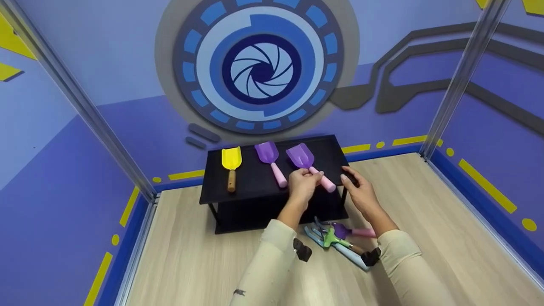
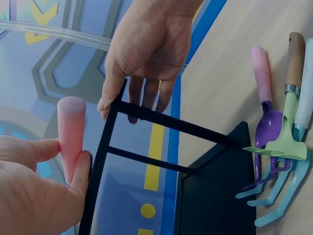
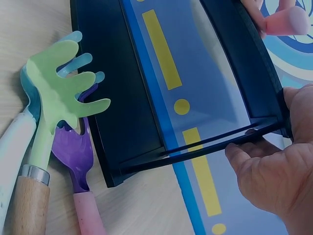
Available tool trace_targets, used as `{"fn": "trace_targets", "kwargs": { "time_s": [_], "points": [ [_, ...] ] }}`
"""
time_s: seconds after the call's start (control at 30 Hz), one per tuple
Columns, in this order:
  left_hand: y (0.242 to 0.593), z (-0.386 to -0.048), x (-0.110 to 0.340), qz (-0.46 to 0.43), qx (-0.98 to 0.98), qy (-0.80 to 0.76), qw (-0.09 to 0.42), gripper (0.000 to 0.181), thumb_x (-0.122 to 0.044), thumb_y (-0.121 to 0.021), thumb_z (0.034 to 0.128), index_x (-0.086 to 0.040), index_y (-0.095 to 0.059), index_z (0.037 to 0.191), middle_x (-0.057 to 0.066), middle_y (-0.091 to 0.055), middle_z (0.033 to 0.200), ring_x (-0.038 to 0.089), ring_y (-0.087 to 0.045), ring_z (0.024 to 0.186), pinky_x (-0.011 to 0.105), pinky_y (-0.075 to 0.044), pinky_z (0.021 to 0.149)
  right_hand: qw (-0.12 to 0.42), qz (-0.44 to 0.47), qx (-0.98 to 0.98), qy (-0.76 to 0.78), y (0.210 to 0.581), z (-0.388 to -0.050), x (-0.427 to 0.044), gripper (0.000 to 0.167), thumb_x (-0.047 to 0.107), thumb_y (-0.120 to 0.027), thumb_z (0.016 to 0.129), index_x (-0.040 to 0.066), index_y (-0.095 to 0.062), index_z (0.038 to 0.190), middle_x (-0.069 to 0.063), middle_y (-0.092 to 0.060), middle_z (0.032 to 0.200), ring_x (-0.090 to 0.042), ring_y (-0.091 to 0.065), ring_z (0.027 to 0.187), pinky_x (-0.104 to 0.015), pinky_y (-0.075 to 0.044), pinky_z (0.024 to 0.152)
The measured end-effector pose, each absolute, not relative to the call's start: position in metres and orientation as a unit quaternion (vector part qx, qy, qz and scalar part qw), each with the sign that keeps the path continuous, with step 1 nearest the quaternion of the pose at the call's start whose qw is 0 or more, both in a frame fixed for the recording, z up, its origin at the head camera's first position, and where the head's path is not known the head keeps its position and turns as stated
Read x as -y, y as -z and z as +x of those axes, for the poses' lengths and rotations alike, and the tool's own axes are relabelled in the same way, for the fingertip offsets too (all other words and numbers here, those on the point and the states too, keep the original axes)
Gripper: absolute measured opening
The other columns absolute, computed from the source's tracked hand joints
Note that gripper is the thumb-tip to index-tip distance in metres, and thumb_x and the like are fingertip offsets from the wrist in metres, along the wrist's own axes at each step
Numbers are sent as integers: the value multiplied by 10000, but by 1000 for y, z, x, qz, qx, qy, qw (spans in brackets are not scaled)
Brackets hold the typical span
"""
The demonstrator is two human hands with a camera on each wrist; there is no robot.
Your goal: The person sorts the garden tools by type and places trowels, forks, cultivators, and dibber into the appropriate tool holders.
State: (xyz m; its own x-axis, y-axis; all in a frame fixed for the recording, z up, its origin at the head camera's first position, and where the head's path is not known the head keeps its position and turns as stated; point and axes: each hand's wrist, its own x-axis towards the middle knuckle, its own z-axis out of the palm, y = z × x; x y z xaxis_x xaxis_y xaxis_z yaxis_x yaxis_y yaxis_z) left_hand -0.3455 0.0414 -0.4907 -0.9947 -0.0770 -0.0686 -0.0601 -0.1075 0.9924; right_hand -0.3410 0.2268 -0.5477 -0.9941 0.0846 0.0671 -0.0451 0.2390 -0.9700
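Note:
My left hand (image 1: 301, 187) pinches the pink handle (image 2: 72, 122) of the rightmost purple scoop (image 1: 300, 156), which lies on the top of a black two-tier shelf (image 1: 250, 180). At the shelf's right end, my right hand (image 1: 363, 195) grips the top board's edge, thumb above and fingers below, as the right wrist view shows. Left of the held scoop lie another purple scoop (image 1: 266, 152) with a pink handle and a yellow scoop (image 1: 231, 158) with a wooden handle. All three have their blades toward the wall.
On the wooden floor by the shelf's front right lie a green hand rake (image 3: 54, 83), a light-blue hand rake (image 2: 279, 196) and a purple slotted tool (image 3: 73, 152) with a pink handle, overlapping. Decorated panels (image 1: 127, 127) enclose the back and sides, with metal posts at the corners.

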Motion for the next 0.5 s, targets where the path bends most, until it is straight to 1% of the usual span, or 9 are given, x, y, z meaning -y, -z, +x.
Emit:
{"fn": "trace_targets", "kwargs": {
  "time_s": [0.03,0.1,0.17,0.27,0.33,0.5],
  "points": [
    [490,-346,-42,52,669,741,3,163,-30,-790,914,58,-704,1019,-20,-654,761,84,-670,722,335,-675,845,54,-13,785,-616,548,-341,-227,537,387,-569,1117,168,-486,1600,-139,-443,1687,-275,-441,1526,-333,-407,1209],
    [491,-348,-42,55,677,734,4,135,-51,-792,918,33,-711,987,-29,-648,750,80,-667,717,327,-671,837,54,-11,785,-617,548,-341,-228,539,384,-567,1118,162,-483,1602,-146,-438,1690,-283,-436,1532,-355,-400,1226],
    [490,-349,-42,58,680,731,3,125,-62,-791,924,27,-717,972,-33,-642,746,79,-663,717,305,-665,825,53,-13,786,-616,548,-342,-228,542,387,-565,1118,163,-480,1604,-149,-435,1692,-293,-428,1544,-374,-391,1246],
    [489,-352,-42,60,688,723,4,124,-82,-795,930,22,-731,956,-42,-640,740,72,-662,715,234,-637,770,52,-10,787,-614,550,-343,-228,544,390,-560,1120,163,-475,1608,-151,-425,1697,-297,-416,1555,-400,-376,1260],
    [489,-353,-42,61,689,722,7,122,-85,-794,935,22,-736,949,-40,-638,739,73,-662,715,210,-623,750,53,-10,787,-615,550,-343,-228,537,388,-569,1117,171,-485,1600,-143,-430,1694,-293,-416,1556,-407,-374,1265],
    [489,-358,-44,65,688,722,8,120,-90,-795,939,18,-742,933,-31,-656,764,69,-677,724,197,-627,741,50,-8,785,-618,550,-343,-229,534,384,-578,1114,175,-491,1597,-134,-420,1703,-287,-407,1561,-440,-367,1282]
  ]
}}
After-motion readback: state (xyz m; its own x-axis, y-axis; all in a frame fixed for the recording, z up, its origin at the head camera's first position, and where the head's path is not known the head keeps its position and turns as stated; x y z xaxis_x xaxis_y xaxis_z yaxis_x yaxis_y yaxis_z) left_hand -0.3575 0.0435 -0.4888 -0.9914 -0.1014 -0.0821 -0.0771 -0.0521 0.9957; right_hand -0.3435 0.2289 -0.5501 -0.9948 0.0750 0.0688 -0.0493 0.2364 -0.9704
